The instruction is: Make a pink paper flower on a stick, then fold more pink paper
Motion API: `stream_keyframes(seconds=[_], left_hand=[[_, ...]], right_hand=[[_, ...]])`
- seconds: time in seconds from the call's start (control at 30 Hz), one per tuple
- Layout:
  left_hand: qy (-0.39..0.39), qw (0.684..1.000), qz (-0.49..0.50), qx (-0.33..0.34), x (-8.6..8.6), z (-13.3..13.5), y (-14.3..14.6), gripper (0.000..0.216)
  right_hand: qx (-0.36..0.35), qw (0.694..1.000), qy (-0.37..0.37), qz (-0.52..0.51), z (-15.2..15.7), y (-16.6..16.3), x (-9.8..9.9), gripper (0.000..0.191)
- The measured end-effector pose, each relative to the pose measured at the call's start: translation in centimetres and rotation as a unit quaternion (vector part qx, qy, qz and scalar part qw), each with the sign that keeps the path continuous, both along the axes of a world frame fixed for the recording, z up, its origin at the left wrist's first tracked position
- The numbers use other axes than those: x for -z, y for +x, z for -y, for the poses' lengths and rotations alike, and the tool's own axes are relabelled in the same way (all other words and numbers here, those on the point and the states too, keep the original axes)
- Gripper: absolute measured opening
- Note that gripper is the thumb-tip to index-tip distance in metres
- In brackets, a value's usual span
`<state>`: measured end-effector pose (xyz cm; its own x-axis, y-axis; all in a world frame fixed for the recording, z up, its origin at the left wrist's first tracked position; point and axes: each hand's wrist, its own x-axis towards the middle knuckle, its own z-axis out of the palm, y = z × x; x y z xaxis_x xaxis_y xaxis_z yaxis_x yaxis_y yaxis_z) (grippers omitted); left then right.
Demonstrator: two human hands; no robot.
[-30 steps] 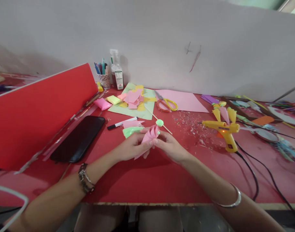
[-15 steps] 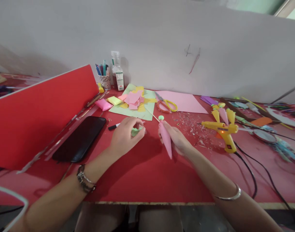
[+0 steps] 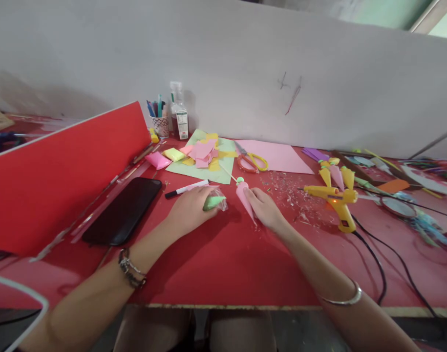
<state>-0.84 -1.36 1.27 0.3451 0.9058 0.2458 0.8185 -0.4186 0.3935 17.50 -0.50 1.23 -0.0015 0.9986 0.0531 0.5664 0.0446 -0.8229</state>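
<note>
My left hand (image 3: 190, 210) is closed around a clear packet of green clay (image 3: 213, 202), which pokes out past the fingertips above the red tabletop. At my right hand (image 3: 266, 210) is a pink paper cone (image 3: 244, 198), its tip pointing toward me, with the thumb and fingers on its right side. A small green clay ball (image 3: 240, 180) sits at the wide end of the cone, and a thin stick (image 3: 228, 172) sticks out beyond it. Whether the cone rests on the table, I cannot tell. A black-and-white marker (image 3: 186, 188) lies just behind my left hand.
A yellow glue gun (image 3: 335, 198) with its light on stands at right, beside small finished cones (image 3: 336, 176). Scissors (image 3: 251, 162), pink paper (image 3: 278, 155), paper scraps (image 3: 204, 152) and clay packets (image 3: 158, 160) lie at the back. A phone (image 3: 123, 210) lies left.
The green clay packet now shows clearly in my left hand, and the marker is less covered. My right hand and the cone have shifted slightly, with the cone lying flatter and more of it uncovered.
</note>
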Motion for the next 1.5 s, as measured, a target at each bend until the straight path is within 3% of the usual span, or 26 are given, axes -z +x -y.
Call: stream_keyframes(seconds=[0.2, 0.33, 0.4, 0.7, 0.9, 1.1, 1.33, 1.5], left_hand=[[-0.001, 0.998, 0.045, 0.032, -0.3, 0.1, 0.2, 0.027], [0.004, 0.998, 0.054, 0.040, -0.3, 0.2, 0.3, 0.021], [0.007, 0.996, 0.062, 0.062, -0.3, 0.2, 0.4, 0.017], [0.031, 0.995, 0.048, 0.080, 0.4, 0.0, 0.5, 0.025], [0.016, 0.995, 0.036, 0.090, 0.1, 0.2, 0.6, 0.022], [0.022, 0.997, 0.028, 0.067, 0.2, 0.1, 0.6, 0.031], [0.019, 0.999, 0.014, 0.037, 0.2, 0.0, 0.3, 0.033], [0.004, 1.000, 0.011, 0.003, -0.2, 0.0, 0.2, 0.028]], right_hand=[[-0.014, 0.995, 0.095, 0.007, 0.0, -0.1, 0.2, 0.023], [-0.109, 0.972, 0.201, -0.046, 1.0, -0.6, -0.3, 0.008], [-0.160, 0.962, 0.216, -0.053, 1.4, -0.9, -0.5, 0.004], [-0.168, 0.971, 0.127, -0.116, 1.6, -1.5, -0.1, 0.010], [-0.163, 0.969, 0.151, -0.108, 1.6, -1.5, 0.1, 0.005], [-0.142, 0.959, 0.092, -0.227, 1.5, -1.7, -0.3, 0.011], [-0.079, 0.932, 0.077, -0.346, 0.8, -1.0, -0.4, 0.020], [-0.060, 0.938, 0.069, -0.335, 0.6, -0.8, -0.1, 0.029]])
